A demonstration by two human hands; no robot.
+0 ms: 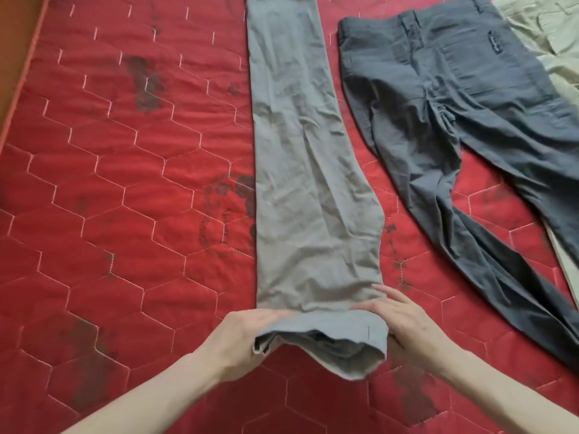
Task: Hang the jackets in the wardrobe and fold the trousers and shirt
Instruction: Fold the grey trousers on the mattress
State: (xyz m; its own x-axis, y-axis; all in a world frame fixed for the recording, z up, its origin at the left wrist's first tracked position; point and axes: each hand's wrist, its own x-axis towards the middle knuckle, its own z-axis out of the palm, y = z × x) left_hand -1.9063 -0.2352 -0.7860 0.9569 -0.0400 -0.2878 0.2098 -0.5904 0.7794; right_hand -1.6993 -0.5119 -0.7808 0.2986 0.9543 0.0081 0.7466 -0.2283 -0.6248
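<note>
Light grey trousers (300,158) lie lengthwise down the middle of a red quilted mattress (125,170), folded leg on leg. Their near end is lifted and turned over. My left hand (241,339) grips the left side of that raised end, thumb on top. My right hand (404,321) holds the right side, fingers laid along the fold. Dark grey trousers (463,136) lie spread out to the right, waistband at the far end.
A beige garment (551,36) lies at the far right, partly under the dark trousers. The mattress has dark stains. An orange-brown surface (15,42) borders its far left edge.
</note>
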